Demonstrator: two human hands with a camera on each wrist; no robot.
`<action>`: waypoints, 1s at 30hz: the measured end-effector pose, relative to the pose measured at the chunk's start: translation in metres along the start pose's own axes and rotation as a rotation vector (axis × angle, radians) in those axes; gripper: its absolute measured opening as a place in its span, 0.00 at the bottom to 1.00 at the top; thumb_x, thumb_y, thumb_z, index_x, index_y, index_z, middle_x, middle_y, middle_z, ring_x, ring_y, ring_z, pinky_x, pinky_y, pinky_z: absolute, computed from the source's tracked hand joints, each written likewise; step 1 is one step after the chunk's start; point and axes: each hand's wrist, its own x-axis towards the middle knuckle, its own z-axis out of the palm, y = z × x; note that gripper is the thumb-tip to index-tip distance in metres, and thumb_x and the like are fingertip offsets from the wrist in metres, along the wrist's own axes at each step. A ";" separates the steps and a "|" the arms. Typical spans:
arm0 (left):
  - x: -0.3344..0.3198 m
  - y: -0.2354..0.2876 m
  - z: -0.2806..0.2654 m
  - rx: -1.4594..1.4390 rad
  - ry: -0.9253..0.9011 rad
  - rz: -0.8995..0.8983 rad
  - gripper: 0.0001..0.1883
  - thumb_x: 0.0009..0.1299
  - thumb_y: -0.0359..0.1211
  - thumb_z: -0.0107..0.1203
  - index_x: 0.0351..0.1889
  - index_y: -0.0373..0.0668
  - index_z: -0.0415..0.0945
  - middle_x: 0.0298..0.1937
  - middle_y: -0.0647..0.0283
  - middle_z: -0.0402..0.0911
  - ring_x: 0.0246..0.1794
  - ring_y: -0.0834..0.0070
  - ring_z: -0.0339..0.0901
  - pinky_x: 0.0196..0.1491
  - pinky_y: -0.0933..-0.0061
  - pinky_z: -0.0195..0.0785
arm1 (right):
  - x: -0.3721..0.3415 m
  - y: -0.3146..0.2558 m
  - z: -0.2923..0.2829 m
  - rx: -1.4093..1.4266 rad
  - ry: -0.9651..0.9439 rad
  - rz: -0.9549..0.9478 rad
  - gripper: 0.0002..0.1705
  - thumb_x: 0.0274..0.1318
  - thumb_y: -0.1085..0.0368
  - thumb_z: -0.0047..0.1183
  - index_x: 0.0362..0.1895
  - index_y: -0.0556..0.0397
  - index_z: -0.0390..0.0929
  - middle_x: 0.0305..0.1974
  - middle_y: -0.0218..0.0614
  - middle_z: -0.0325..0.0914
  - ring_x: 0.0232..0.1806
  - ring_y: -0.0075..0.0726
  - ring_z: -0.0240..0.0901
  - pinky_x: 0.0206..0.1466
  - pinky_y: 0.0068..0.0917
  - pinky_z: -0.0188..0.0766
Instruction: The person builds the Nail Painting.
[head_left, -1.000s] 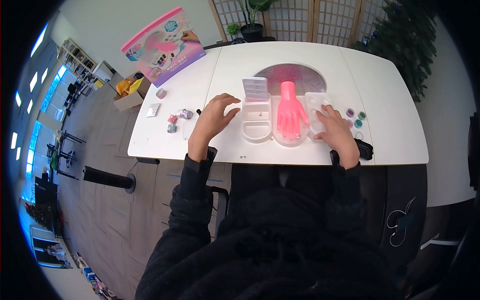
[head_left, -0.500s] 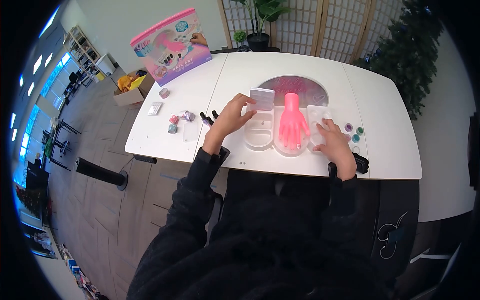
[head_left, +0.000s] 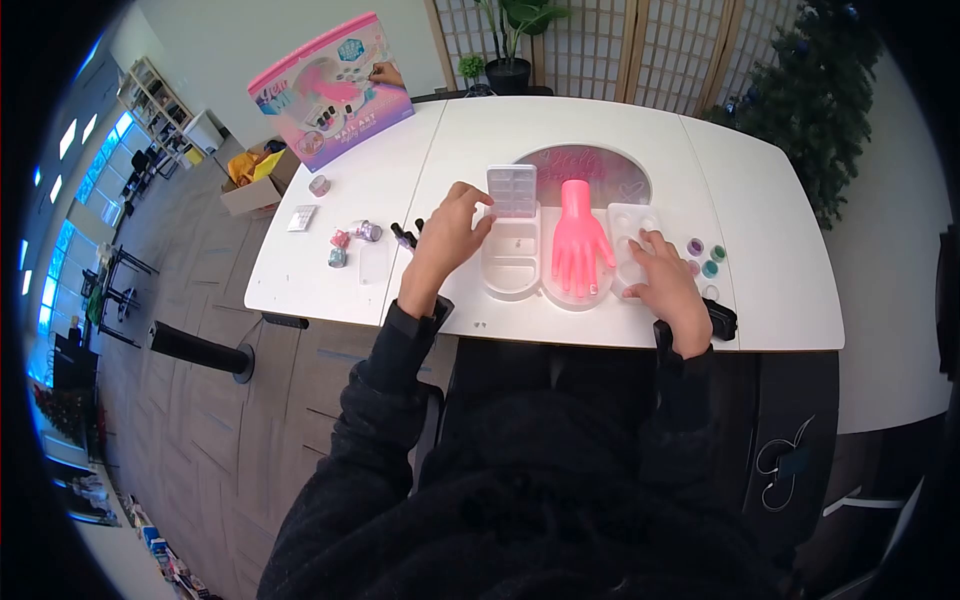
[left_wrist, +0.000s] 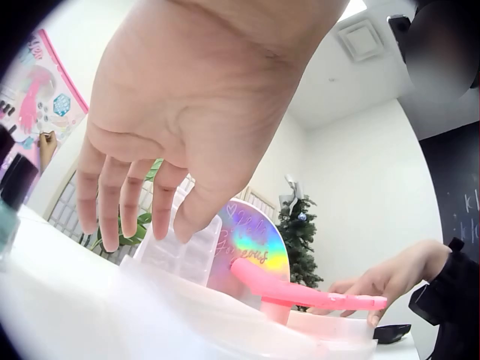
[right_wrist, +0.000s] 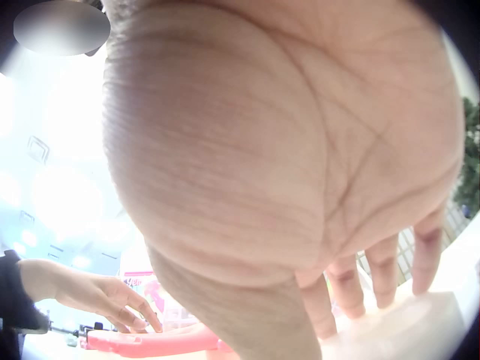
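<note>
A pink plastic hand model lies palm down in the middle of a white nail-art station. Left of it is a white compartment tray, with a clear divided case standing upright at its back. My left hand is at that case's left edge, fingers loosely bent, thumb apart from them in the left wrist view. On the right, my right hand rests over a white tray with round wells, fingers spread and pointing down. Behind the model stands an iridescent panel with pink lettering.
Dark-capped bottles stand beside my left hand. Farther left are small glitter jars and a silvery packet. Several small coloured pots and a black object lie to the right. A nail-art box stands at the back left.
My left hand has moved right to the clear case. The case tipped lower half a second ago and stands more upright now. My right hand stays on its tray.
</note>
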 end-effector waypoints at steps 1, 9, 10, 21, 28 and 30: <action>-0.001 0.006 -0.007 -0.001 -0.003 -0.004 0.11 0.73 0.31 0.64 0.50 0.38 0.82 0.54 0.52 0.82 0.49 0.57 0.85 0.52 0.62 0.79 | 0.001 0.000 -0.001 0.009 0.003 -0.006 0.46 0.44 0.63 0.76 0.72 0.53 0.75 0.77 0.43 0.65 0.75 0.51 0.64 0.71 0.45 0.71; -0.009 0.020 -0.038 -0.016 -0.179 -0.095 0.09 0.74 0.32 0.64 0.47 0.37 0.87 0.41 0.55 0.91 0.39 0.62 0.88 0.45 0.65 0.81 | 0.001 0.004 0.006 -0.013 0.081 -0.059 0.47 0.43 0.60 0.78 0.70 0.54 0.76 0.73 0.40 0.69 0.72 0.48 0.69 0.65 0.46 0.74; -0.009 0.019 -0.040 -0.015 -0.180 -0.099 0.09 0.74 0.32 0.64 0.47 0.37 0.87 0.41 0.55 0.91 0.39 0.62 0.88 0.45 0.65 0.81 | 0.001 0.004 0.005 -0.016 0.077 -0.051 0.47 0.43 0.60 0.78 0.70 0.54 0.76 0.73 0.40 0.68 0.72 0.48 0.68 0.65 0.46 0.74; -0.015 -0.029 -0.105 0.016 0.197 -0.093 0.11 0.71 0.27 0.63 0.50 0.37 0.86 0.39 0.56 0.89 0.37 0.65 0.86 0.41 0.65 0.77 | -0.001 -0.003 0.005 0.136 0.238 -0.041 0.32 0.64 0.59 0.65 0.67 0.64 0.76 0.75 0.46 0.67 0.60 0.61 0.80 0.61 0.49 0.77; -0.034 -0.039 -0.102 0.067 0.011 -0.099 0.10 0.70 0.26 0.68 0.47 0.36 0.86 0.43 0.58 0.86 0.38 0.71 0.83 0.41 0.69 0.77 | -0.003 -0.028 -0.008 0.235 0.322 -0.116 0.24 0.70 0.62 0.59 0.63 0.66 0.77 0.72 0.49 0.71 0.55 0.64 0.81 0.58 0.49 0.78; -0.036 -0.039 -0.099 0.107 -0.054 -0.111 0.10 0.68 0.26 0.69 0.47 0.36 0.86 0.43 0.58 0.86 0.36 0.71 0.83 0.41 0.69 0.76 | -0.006 -0.032 -0.009 0.263 0.299 -0.114 0.24 0.71 0.63 0.58 0.64 0.65 0.77 0.71 0.49 0.72 0.56 0.63 0.81 0.58 0.48 0.77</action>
